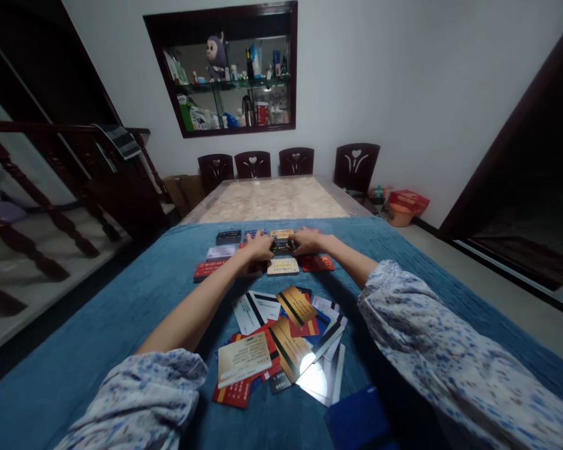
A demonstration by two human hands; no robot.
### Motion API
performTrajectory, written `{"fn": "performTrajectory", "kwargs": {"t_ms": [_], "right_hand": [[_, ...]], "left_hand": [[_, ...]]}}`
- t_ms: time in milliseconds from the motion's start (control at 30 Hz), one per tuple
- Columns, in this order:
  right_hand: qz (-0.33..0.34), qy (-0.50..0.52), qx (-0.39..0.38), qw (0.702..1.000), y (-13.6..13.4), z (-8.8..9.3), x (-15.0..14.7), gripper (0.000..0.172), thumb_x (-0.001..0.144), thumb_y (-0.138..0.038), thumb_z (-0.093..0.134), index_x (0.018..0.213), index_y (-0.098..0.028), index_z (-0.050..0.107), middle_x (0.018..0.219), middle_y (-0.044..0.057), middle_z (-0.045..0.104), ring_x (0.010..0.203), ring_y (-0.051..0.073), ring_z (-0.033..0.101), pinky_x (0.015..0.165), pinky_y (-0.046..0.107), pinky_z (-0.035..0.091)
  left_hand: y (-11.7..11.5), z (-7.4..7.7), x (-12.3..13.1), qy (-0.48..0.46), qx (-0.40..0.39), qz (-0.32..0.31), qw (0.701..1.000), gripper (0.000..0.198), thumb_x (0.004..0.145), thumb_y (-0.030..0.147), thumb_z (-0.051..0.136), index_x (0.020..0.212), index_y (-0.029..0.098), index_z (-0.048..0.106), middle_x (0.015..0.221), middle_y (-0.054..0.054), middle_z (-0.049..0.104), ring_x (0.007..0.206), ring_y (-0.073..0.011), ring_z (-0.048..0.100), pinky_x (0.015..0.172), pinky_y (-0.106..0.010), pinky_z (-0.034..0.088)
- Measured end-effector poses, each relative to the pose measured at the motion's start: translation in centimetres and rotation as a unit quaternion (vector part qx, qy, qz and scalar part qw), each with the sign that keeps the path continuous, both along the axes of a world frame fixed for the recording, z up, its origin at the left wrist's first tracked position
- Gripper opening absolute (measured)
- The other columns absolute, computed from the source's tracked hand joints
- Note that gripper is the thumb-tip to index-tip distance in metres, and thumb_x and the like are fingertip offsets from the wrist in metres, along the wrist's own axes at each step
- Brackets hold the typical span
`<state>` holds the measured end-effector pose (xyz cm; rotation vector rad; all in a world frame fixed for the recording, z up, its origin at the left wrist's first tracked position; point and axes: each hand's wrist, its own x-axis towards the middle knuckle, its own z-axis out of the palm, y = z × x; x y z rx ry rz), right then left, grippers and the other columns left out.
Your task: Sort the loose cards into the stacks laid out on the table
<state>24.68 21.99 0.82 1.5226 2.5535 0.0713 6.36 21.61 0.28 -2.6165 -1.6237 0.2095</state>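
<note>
My left hand and my right hand reach forward to stacks of plastic cards set in rows. Between my fingertips sits a stack of black cards, pinched from its left and right sides. Just behind it lies a gold card stack, and in front a cream card stack. A red card stack lies below my right wrist. My left hand and forearm partly cover neighbouring stacks. Nearer me, between my forearms, loose cards lie in an overlapping heap, among them a gold card and a cream card.
A blue cloth covers the near part of the long table. A dark blue object lies at the near edge. Dark chairs stand at the far end, and a wooden railing runs along the left.
</note>
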Motion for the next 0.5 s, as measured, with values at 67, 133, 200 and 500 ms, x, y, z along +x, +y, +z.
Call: {"fn": "performTrajectory", "kwargs": {"t_ms": [67, 133, 200, 500], "right_hand": [[-0.004, -0.003, -0.003, 1.000, 0.2, 0.0, -0.1, 0.047, 0.080, -0.040, 0.069, 0.121, -0.018, 0.066, 0.121, 0.014, 0.069, 0.115, 0.031, 0.059, 0.088, 0.032, 0.049], [-0.010, -0.006, -0.005, 1.000, 0.3, 0.1, -0.3, 0.050, 0.079, -0.041, 0.070, 0.123, -0.017, 0.066, 0.122, 0.014, 0.068, 0.116, 0.031, 0.059, 0.086, 0.032, 0.050], [-0.012, -0.009, -0.009, 1.000, 0.3, 0.2, -0.6, 0.050, 0.078, -0.040, 0.070, 0.122, -0.017, 0.067, 0.123, 0.015, 0.068, 0.116, 0.031, 0.060, 0.087, 0.032, 0.050], [-0.031, -0.015, -0.027, 0.999, 0.5, 0.1, -1.6, 0.038, 0.077, -0.027, 0.064, 0.112, -0.014, 0.072, 0.116, 0.016, 0.071, 0.111, 0.029, 0.063, 0.092, 0.035, 0.050]], "left_hand": [[0.1, 0.1, 0.1, 0.009, -0.004, -0.001, 1.000, 0.038, 0.080, 0.024, 0.057, 0.117, 0.020, 0.062, 0.129, -0.015, 0.059, 0.127, -0.0359, 0.040, 0.100, -0.060, 0.034], [0.1, 0.2, 0.1, 0.016, -0.007, -0.005, 1.000, 0.036, 0.080, 0.023, 0.058, 0.115, 0.019, 0.063, 0.129, -0.015, 0.059, 0.128, -0.0359, 0.039, 0.101, -0.061, 0.034], [0.1, 0.2, 0.2, 0.022, -0.010, -0.009, 1.000, 0.036, 0.079, 0.022, 0.058, 0.115, 0.018, 0.064, 0.129, -0.016, 0.058, 0.129, -0.0360, 0.039, 0.102, -0.062, 0.033], [0.1, 0.0, 0.3, 0.032, -0.002, -0.021, 0.999, 0.040, 0.076, 0.017, 0.058, 0.115, 0.018, 0.064, 0.132, -0.018, 0.057, 0.131, -0.0363, 0.039, 0.104, -0.064, 0.031]]}}
